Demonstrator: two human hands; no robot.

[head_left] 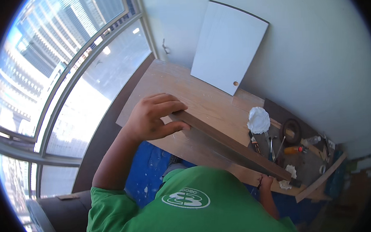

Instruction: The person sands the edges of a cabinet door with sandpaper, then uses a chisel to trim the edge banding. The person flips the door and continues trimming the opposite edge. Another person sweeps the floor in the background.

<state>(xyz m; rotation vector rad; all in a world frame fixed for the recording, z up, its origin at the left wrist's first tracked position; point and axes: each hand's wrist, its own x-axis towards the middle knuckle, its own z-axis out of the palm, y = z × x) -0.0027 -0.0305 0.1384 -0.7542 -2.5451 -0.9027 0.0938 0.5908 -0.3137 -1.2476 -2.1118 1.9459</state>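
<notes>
A long brown wooden board (237,147) stands tilted on its narrow edge over a wood-topped bench (150,82), running from the middle toward the lower right. My left hand (158,116) grips its upper left end, with the thumb on the near side and the fingers over the far side. Near the board's lower right end, my right hand (265,182) is closed at its bottom edge; the fingertips are partly hidden. Just beyond that end lie crumpled white scraps (290,171).
A white panel (230,46) with a small round hole leans on the wall. Right of the board are a white lump (258,120), a brown coil (290,130), an orange-handled tool (293,150) and a wood strip (323,178). Windows are at left; blue covering (144,168) lies on the floor.
</notes>
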